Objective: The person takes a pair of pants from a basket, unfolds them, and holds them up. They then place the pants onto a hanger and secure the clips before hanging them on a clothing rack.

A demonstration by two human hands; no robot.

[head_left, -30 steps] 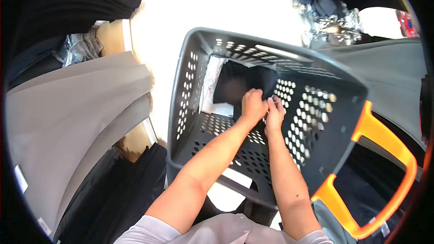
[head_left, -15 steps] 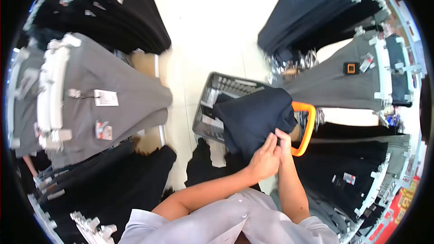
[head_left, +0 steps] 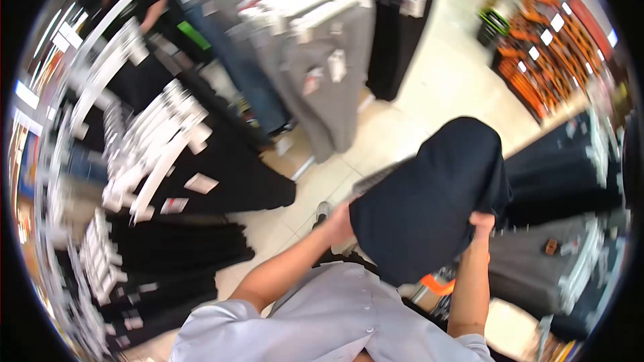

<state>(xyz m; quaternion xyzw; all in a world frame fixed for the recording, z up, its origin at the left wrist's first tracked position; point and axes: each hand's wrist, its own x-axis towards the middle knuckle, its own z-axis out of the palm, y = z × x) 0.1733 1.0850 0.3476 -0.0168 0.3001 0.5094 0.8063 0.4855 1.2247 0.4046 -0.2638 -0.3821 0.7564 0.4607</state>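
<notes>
A folded dark navy garment, its exact kind not plain, is held up in front of my grey shirt. My left hand grips its left edge, with the fingertips hidden behind the cloth. At the right edge, my right hand has its fingers closed on the same cloth. Beneath the garment, part of a dark shopping basket shows, along with a piece of its orange handle.
Grey trousers and black trousers hang from white hangers on the left. More grey clothing hangs at the right. An orange display stands at far right. A person's arm shows at upper left, behind the racks.
My view has swung to the left. The garment has been lifted from over the basket, and my hands, together on it before, have moved apart to its opposite edges.
</notes>
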